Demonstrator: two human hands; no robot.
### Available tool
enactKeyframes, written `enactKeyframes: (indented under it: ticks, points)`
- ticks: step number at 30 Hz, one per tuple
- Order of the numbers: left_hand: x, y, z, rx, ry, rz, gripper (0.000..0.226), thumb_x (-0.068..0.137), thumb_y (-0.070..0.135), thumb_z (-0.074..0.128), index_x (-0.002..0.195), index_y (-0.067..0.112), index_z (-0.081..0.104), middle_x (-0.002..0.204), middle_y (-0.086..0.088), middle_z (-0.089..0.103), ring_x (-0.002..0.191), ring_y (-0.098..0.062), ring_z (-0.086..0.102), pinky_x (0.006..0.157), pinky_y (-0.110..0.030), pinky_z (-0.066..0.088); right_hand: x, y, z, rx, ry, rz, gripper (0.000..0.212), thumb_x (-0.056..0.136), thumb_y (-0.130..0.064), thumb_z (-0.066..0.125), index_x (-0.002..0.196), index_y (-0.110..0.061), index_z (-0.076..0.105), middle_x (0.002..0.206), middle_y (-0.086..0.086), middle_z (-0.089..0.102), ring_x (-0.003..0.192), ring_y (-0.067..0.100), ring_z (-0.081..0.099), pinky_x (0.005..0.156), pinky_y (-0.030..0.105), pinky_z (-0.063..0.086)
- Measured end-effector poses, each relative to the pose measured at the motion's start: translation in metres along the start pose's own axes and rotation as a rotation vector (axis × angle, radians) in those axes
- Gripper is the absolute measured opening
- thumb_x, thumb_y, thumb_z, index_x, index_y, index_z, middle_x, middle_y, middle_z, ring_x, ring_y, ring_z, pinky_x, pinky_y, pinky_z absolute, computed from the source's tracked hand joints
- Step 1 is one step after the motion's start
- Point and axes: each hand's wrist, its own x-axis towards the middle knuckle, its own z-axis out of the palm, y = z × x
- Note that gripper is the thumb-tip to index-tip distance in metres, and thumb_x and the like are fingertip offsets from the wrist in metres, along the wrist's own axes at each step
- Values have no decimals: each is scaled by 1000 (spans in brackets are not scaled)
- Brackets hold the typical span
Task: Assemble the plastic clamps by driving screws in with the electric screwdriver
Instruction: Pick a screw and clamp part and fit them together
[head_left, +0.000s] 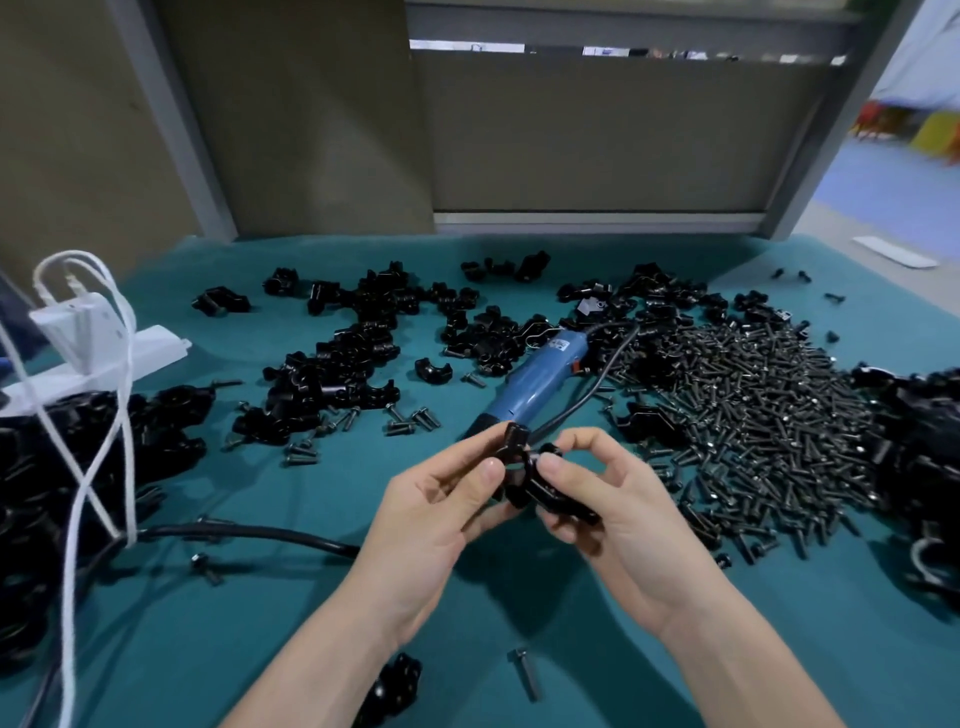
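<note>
Over the table, clamp pinched between left hand and right hand.

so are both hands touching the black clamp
Touching. The head view shows the left hand and right hand both pinching the black clamp.

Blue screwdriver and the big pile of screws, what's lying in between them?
In the head view, the black cord curves across the green cloth between the blue screwdriver and the screw pile.
</note>
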Motion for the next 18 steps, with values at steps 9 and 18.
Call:
enactKeyframes:
  ticks: [9,18]
  points:
    - [-2,3,2,-13,-41,-12,42,63,21,74,105,21,75,111,-8,73,96,-17,71,73,-21,56,1,-2,-1,-13,41,-77,9,71,-18,70,77,-14,74,74,7,67,57,13,59,48,19,46]
    - [-2,1,1,81,-12,36,45,57,24,77,102,29,76,109,1,73,100,-10,69,78,-17,54,0,-2,3,44,50,-101,24,56,-20,78,79,-15,75,82,11,68,73,18,68,61,23,55]
